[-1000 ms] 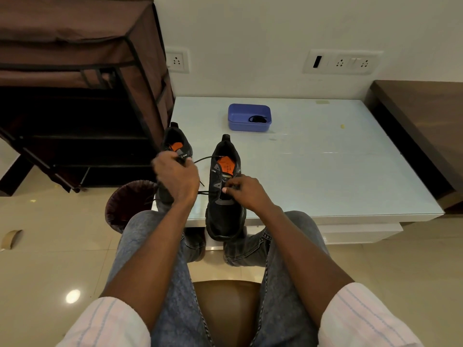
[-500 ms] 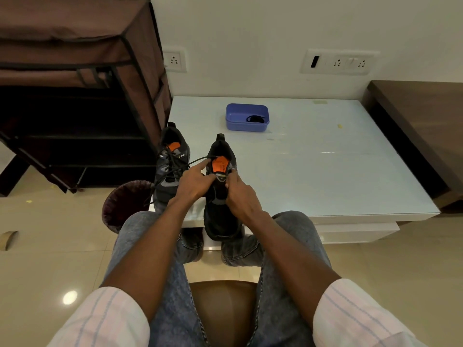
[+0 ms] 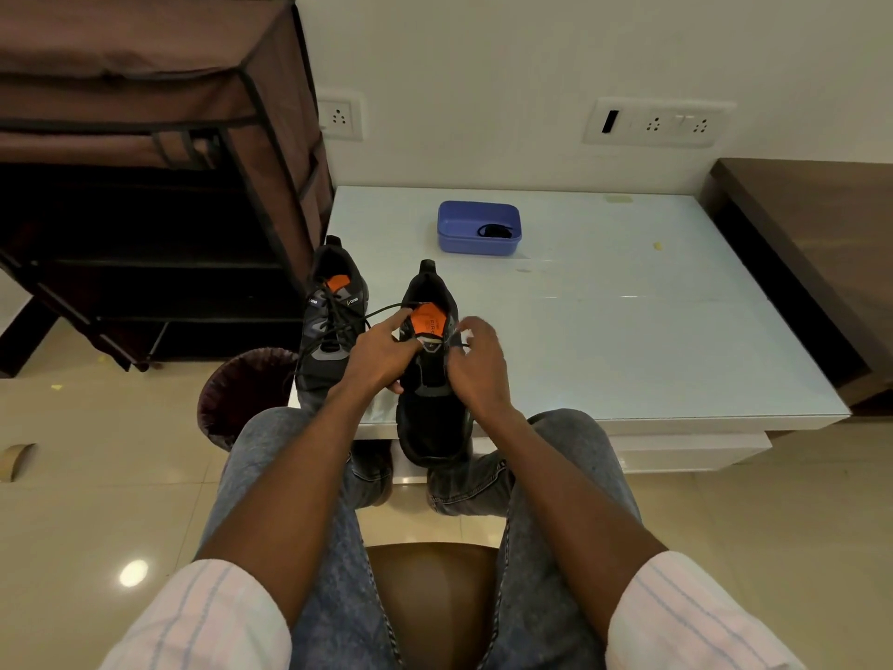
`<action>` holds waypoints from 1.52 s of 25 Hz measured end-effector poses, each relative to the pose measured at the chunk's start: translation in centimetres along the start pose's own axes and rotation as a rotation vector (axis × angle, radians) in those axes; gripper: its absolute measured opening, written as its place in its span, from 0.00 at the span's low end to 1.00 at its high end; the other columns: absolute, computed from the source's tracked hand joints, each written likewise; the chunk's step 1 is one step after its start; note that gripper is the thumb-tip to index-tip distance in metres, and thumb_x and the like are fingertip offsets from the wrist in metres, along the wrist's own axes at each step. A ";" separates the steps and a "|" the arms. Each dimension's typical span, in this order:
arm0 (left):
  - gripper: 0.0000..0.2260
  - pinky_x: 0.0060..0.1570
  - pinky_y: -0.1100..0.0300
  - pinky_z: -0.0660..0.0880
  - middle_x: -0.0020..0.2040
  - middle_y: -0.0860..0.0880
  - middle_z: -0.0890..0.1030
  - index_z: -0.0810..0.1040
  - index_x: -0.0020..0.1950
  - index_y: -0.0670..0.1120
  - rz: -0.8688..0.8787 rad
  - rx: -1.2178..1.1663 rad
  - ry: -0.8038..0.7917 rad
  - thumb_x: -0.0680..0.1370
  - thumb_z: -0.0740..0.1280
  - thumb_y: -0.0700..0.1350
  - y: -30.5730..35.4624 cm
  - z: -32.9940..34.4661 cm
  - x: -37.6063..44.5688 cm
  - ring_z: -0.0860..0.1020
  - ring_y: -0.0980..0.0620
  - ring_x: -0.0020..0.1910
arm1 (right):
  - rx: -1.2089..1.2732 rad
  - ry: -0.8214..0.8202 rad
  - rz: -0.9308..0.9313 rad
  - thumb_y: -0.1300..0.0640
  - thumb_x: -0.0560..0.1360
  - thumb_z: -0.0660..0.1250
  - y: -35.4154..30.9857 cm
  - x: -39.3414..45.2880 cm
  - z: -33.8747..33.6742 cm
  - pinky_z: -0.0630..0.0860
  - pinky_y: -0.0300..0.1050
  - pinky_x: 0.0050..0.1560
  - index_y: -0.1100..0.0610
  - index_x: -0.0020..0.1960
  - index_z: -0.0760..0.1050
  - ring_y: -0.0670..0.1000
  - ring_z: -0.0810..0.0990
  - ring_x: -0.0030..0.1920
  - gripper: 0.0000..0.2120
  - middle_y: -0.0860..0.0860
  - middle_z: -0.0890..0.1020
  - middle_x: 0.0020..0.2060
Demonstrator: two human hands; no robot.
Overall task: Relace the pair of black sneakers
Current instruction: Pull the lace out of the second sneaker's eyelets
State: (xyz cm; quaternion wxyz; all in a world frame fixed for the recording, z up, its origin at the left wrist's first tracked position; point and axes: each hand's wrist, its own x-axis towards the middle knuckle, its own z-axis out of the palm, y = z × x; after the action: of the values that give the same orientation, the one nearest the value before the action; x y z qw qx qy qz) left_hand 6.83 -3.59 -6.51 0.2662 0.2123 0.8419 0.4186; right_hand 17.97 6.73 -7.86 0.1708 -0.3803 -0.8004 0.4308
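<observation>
Two black sneakers with orange tongue labels stand at the near left corner of a white glass-topped table (image 3: 628, 340). The left sneaker (image 3: 333, 307) is laced, and its lace lies loose on top. The right sneaker (image 3: 430, 427) overhangs the table's front edge, toe toward me. My left hand (image 3: 381, 353) holds that shoe's left side, index finger stretched to the orange tongue (image 3: 427, 321). A black lace (image 3: 381, 309) runs from the tongue area toward the left shoe. My right hand (image 3: 476, 360) pinches a lace end at the shoe's right eyelets.
A blue plastic box (image 3: 479, 228) with a coiled black lace inside sits farther back on the table. A brown fabric shoe rack (image 3: 159, 186) stands to the left. A dark mesh bin (image 3: 241, 394) is on the floor beside my left knee. A wooden cabinet (image 3: 816, 244) flanks the right.
My left hand came down from a raised pull over the left sneaker onto the right sneaker's side. My right hand shifted up along the eyelets to the shoe's right side.
</observation>
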 end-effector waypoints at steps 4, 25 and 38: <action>0.26 0.31 0.50 0.83 0.42 0.45 0.83 0.67 0.76 0.58 0.000 -0.025 -0.009 0.78 0.67 0.48 -0.1 0.1 -0.1 0.84 0.45 0.35 | -0.328 -0.253 -0.300 0.60 0.76 0.66 0.9 -0.3 0.7 0.75 0.58 0.61 0.57 0.59 0.80 0.58 0.68 0.67 0.13 0.54 0.62 0.75; 0.25 0.32 0.48 0.83 0.39 0.46 0.82 0.66 0.75 0.60 0.004 0.005 0.016 0.78 0.66 0.51 -0.3 0.3 -0.3 0.83 0.41 0.33 | -0.293 -0.255 -0.288 0.59 0.74 0.67 1.8 0.5 1.5 0.72 0.56 0.64 0.56 0.50 0.84 0.59 0.70 0.66 0.08 0.54 0.60 0.77; 0.25 0.36 0.50 0.83 0.39 0.48 0.82 0.65 0.76 0.60 -0.010 0.062 0.049 0.79 0.65 0.51 -0.2 0.5 -0.1 0.83 0.42 0.31 | -0.020 0.192 0.435 0.68 0.76 0.61 1.4 2.3 -2.7 0.76 0.42 0.46 0.59 0.57 0.75 0.55 0.79 0.58 0.12 0.54 0.75 0.54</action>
State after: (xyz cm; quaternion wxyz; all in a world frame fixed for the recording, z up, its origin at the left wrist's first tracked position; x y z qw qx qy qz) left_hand 7.24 -3.44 -6.91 0.2408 0.2061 0.8617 0.3961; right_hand 18.74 10.43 -7.58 0.1457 -0.5847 -0.6839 0.4113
